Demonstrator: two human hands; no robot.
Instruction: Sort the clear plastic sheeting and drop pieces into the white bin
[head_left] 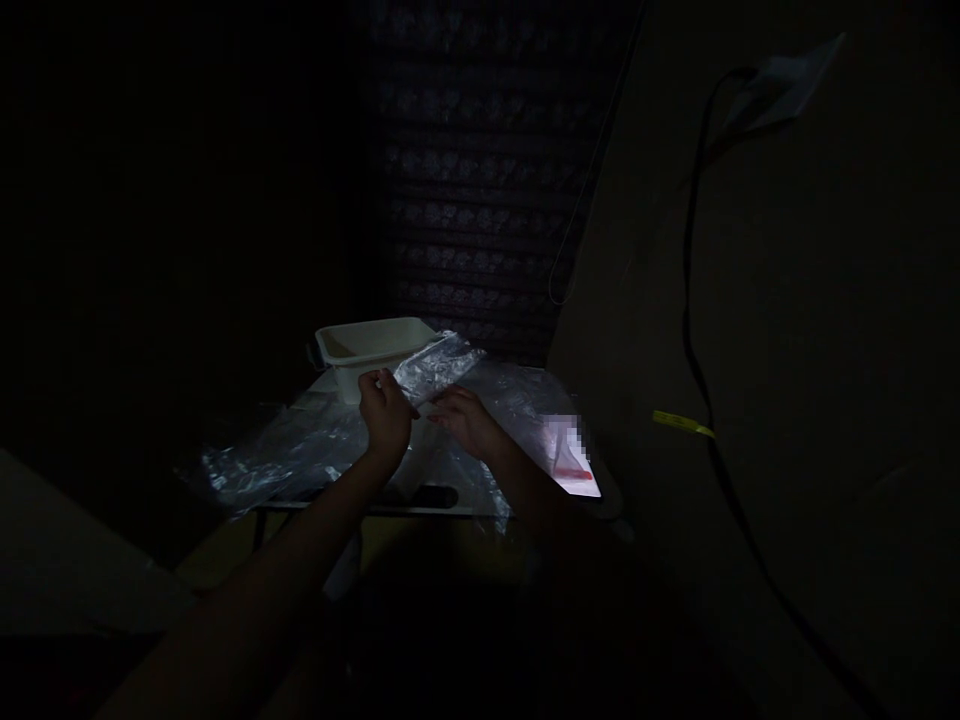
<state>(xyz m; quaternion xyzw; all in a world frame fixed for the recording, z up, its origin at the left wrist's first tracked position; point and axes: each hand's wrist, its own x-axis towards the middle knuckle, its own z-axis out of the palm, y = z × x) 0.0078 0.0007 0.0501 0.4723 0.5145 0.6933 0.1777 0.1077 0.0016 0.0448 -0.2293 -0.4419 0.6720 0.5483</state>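
Observation:
A shiny, crinkled clear plastic packet (439, 368) is raised over the table, in front of a pale rectangular tub (352, 378). My left hand (386, 412) is closed on the packet's lower left edge. Beside it, my right hand (466, 418) reaches the packet's lower edge with its fingers partly spread; the dim light hides whether they grip it. What the packet contains cannot be made out. Loose clear plastic sheeting (289, 450) lies crumpled over the table under both hands.
A lit screen (576, 470) rests at the table's right side. Near the front edge lies a dark elongated object (435, 496). A black cable (688, 300) with a yellow tag (682, 423) hangs from a wall outlet (787, 85) at right. Patterned dark curtain (465, 160) hangs behind.

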